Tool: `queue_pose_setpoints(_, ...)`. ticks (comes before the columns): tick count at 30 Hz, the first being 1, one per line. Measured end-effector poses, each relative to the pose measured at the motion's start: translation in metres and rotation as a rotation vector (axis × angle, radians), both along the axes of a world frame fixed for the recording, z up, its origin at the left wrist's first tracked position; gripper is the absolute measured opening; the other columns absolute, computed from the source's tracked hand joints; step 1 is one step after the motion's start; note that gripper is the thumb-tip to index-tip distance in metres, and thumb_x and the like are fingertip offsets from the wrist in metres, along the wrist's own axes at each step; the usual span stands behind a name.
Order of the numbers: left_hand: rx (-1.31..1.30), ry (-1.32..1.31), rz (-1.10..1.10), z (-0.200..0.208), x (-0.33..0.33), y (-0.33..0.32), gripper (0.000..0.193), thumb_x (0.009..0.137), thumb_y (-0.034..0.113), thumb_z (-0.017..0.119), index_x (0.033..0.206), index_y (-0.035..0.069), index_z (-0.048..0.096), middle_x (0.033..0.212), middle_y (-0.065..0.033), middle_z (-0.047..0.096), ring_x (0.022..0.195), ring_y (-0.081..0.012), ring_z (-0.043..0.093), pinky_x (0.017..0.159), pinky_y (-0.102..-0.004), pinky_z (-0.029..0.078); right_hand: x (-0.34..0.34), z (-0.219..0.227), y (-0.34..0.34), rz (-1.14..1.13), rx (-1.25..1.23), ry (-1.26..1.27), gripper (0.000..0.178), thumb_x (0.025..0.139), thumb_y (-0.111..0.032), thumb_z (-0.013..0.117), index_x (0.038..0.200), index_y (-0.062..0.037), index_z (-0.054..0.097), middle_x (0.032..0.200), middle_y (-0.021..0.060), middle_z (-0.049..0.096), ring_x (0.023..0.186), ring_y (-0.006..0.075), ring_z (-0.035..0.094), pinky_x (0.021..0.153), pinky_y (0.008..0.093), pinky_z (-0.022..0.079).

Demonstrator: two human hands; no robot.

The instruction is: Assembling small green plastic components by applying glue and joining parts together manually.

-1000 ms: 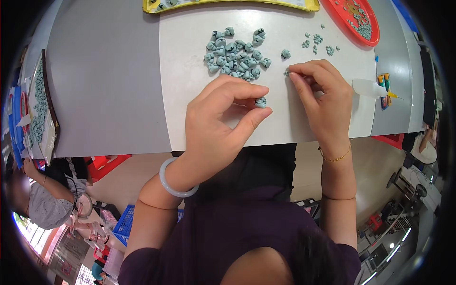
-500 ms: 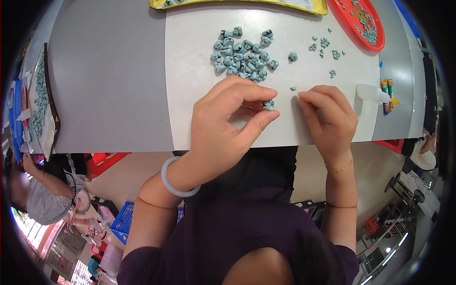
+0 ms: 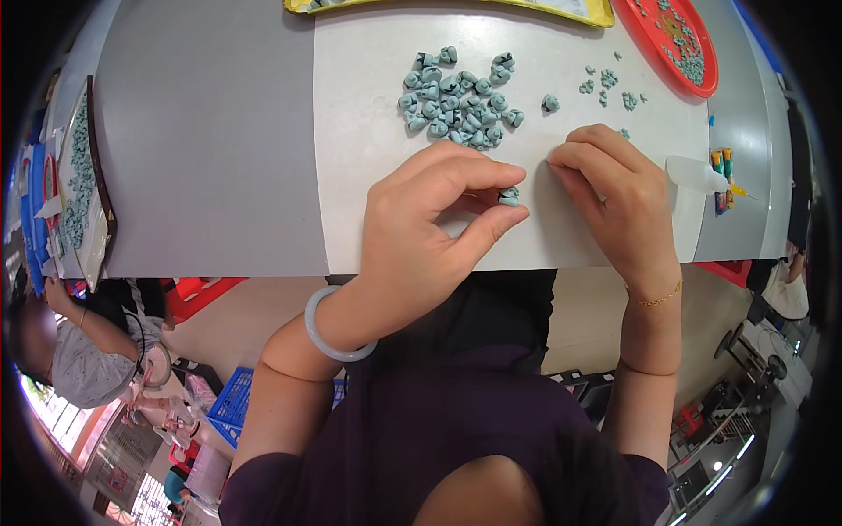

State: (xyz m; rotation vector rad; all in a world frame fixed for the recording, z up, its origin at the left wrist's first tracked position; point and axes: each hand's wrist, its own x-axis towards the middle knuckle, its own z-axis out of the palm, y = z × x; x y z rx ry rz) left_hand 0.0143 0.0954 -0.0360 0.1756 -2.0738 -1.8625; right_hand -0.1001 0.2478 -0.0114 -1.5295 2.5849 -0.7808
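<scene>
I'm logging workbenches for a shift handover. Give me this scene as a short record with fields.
Left hand: pinching a grey-green molded piece
Right hand: fingers bent; whether it holds anything is unclear
Pile of similar pieces: beyond the left hand
Single piece: right of the pile, apart
Tiny parts: loose, beyond the right hand
Red tray: holds more tiny parts
Squeeze bottle: translucent, yellow-tipped, lying down

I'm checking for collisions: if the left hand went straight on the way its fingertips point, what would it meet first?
Most likely the right hand, just across from it, though relative heights are unclear in this view.
</scene>
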Motion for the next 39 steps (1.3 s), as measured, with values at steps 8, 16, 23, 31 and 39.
queue_pose_setpoints(8,0.019,-0.042,-0.016,0.001,0.002,-0.001,0.025,0.067,-0.009,0.067,0.091,-0.001,0.064,0.086,-0.0065,0.056,0.075,-0.0111,0.057,0.067,-0.0214,0.050,0.021,0.005,-0.006,-0.055,-0.242,-0.363,0.013,0.069,0.008,0.061,0.077,-0.0017,0.057,0.075,0.0061,0.055,0.062,0.0168,0.055,0.054,0.0254,0.044)
queue_pose_setpoints(16,-0.049,-0.017,-0.023,0.000,0.003,-0.002,0.025,0.065,-0.009,0.068,0.089,-0.001,0.065,0.081,-0.0067,0.057,0.073,-0.0116,0.057,0.063,-0.0215,0.049,0.031,0.000,-0.011,-0.062,-0.309,-0.461,0.013,0.069,0.009,0.062,0.076,-0.0007,0.059,0.076,0.0060,0.056,0.059,0.0124,0.054,0.053,0.0218,0.044)
queue_pose_setpoints(23,-0.209,0.029,-0.035,-0.001,0.004,-0.003,0.026,0.062,-0.008,0.071,0.086,0.001,0.066,0.075,-0.0064,0.059,0.064,-0.0124,0.057,0.055,-0.0216,0.046,0.027,0.004,-0.008,-0.198,-0.284,-0.942,0.012,0.073,0.005,0.065,0.079,0.0013,0.055,0.079,0.0054,0.055,0.068,0.0081,0.052,0.060,0.0194,0.044)
queue_pose_setpoints(31,-0.120,0.088,0.009,-0.001,0.003,-0.001,0.019,0.064,-0.005,0.072,0.081,0.003,0.066,0.069,-0.0063,0.059,0.060,-0.0135,0.058,0.050,-0.0221,0.045,0.020,-0.005,-0.007,-0.154,-0.390,-1.268,0.013,0.073,0.001,0.068,0.079,0.0017,0.056,0.073,0.0027,0.058,0.062,0.0047,0.053,0.055,0.0171,0.044)
queue_pose_setpoints(39,-0.001,0.062,-0.035,0.002,0.004,-0.003,0.024,0.066,-0.006,0.070,0.088,0.001,0.067,0.080,-0.0104,0.065,0.070,-0.0168,0.063,0.061,-0.0232,0.050,0.039,-0.016,-0.005,-0.153,-0.543,-0.746,0.014,0.067,0.005,0.068,0.079,0.0006,0.065,0.074,0.0074,0.060,0.065,0.0127,0.057,0.056,0.0220,0.045)
